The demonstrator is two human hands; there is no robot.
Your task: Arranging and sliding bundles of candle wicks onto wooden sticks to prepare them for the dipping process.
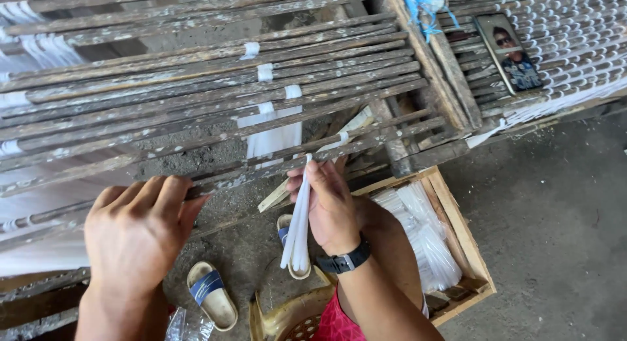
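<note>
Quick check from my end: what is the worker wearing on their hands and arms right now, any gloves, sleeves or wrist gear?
No gloves and no sleeves show: both forearms are uncovered. The left hand has nothing on it or on its wrist, and no rings show. The right hand has a dark wristwatch with a black strap and a small pale buckle or clasp facing the camera.

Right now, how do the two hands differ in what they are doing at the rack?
The left hand lies palm down with its fingers curled over a weathered wooden slat and holds nothing loose; the right hand pinches a bundle of white strips that hangs below it. The right wrist wears a dark watch; the left wrist is bare. Both are bare hands at the rack's near edge.
</note>
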